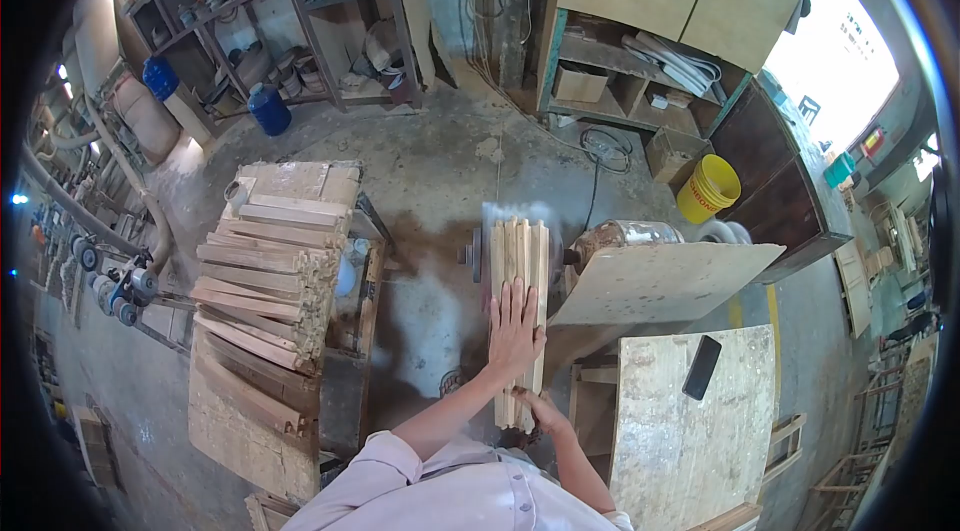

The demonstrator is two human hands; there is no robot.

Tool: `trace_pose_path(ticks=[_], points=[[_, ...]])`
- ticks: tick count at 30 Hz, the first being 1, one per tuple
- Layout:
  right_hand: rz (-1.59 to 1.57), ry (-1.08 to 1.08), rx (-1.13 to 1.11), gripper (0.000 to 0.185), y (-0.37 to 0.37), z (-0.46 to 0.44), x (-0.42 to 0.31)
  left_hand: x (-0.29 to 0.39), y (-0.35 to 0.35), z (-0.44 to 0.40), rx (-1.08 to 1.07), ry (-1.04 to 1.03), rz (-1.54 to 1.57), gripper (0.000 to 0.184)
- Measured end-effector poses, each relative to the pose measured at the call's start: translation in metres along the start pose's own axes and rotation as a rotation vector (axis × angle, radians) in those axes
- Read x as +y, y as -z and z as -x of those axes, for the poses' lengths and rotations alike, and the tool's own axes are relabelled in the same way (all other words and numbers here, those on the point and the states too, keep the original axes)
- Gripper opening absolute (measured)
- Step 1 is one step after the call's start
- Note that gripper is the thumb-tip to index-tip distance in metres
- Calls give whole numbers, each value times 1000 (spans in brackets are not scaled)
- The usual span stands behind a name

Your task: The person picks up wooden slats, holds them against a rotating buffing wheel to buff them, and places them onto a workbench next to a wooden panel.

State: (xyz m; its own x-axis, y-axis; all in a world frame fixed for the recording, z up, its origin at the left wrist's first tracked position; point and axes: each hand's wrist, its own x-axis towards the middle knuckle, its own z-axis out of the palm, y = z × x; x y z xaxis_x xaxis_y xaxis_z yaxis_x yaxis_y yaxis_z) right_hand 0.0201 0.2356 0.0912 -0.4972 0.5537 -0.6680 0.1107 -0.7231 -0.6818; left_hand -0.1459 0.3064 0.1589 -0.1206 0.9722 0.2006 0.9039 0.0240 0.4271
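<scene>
Holding the near right edge of a bundle of slim, pale wooden strips [520, 256] is the right hand [543, 413]; the left hand [515, 333] lies flat on top, fingers slightly apart. The far end reaches a blurred, whitish wheel [510, 211], with open grey concrete floor [430, 151] beyond.

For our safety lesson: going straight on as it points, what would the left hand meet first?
The left hand would likely meet the blurred wheel beyond the wooden strips; depth is unclear.
</scene>
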Motion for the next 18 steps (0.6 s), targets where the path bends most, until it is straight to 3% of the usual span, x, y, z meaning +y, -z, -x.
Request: trace_pose_path(ticks=[4,10,12,14,18], points=[[8,25,-13,69,7,-1,18,4,1,10,-30,10,1,88],[-96,-167,-80,67,10,6,27,8,6,21,-33,1,7,86],[-95,-125,-114,66,39,-26,73,4,3,23,-28,-1,44,88],[-150,-148,-158,65,20,-9,24,-2,-1,15,12,-9,113,91],[-228,-20,-332,68,36,-69,6,-12,4,-31,124,-39,82,90]])
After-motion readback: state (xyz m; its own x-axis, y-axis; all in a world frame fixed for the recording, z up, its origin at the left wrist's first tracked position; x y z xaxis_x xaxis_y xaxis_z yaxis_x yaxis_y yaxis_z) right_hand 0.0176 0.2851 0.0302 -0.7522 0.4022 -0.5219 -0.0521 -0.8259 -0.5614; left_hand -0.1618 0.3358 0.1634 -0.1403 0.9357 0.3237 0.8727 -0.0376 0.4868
